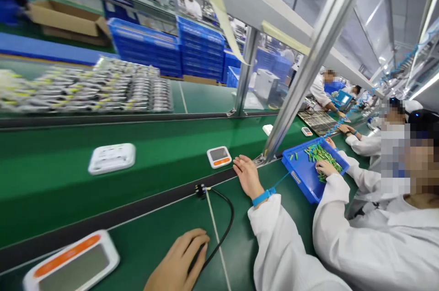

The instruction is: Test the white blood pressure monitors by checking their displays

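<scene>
In the head view, one of the person's own hands [180, 261] lies at the bottom edge, palm down on the green bench top [154, 231], fingers loosely curled over a thin black cable [224, 224]; which hand it is cannot be told, and whether the fingers truly pinch the cable is hidden. The cable is glossy and round, looping from under the fingers up and back left to a small black plug [200, 189] at the bench's dark front strip. Just left of the hand, at the lower left corner, sits a white device with a grey screen and an orange band [72, 263], partly cut off by the frame. Beyond the strip runs the green conveyor belt [51, 181], carrying a white device face down [112, 158] and another orange-banded one [219, 156], well apart. To the right, a co-worker's hand [247, 174] with a blue wrist strap rests flat by the belt edge, near a blue tray of green parts [302, 172]. A slanted metal post [302, 71] bounds that side; bare bench lies between the hand and the co-worker's sleeve.
</scene>
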A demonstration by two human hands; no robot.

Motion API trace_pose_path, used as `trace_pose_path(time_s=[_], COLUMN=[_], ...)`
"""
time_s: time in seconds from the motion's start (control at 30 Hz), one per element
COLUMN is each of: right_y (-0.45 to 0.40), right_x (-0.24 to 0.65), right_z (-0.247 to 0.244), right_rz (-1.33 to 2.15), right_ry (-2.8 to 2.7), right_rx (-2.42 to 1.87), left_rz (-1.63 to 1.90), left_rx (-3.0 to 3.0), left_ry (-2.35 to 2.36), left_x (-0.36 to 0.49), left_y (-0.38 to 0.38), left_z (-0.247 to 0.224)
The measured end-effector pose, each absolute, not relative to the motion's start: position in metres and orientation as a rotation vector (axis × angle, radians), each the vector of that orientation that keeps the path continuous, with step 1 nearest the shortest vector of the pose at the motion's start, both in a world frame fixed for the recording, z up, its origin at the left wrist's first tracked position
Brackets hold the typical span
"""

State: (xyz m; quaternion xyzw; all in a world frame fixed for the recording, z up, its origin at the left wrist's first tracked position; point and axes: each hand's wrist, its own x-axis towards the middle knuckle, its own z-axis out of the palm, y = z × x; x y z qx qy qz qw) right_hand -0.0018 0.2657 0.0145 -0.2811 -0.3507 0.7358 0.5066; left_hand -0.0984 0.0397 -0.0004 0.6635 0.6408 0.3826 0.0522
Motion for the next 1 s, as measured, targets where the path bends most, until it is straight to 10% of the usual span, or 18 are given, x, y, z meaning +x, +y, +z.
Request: trace_pose_path(time_s=[0.33,1.0], right_y=[0.274,0.234], right_x=[-0.058,-0.053], right_z=[0.028,0.083], right_rz=[0.881,1.723], right_ry=[-1.897,-1.276], right_rx=[-1.417,-0.752], left_rz=[1.231,1.196], left_rx=[2.025,2.003], left_ry=[1.884,1.867], left_x=[-0.098,-0.097], left_y=[0.042,0.04], left_z=[0.009,0.017])
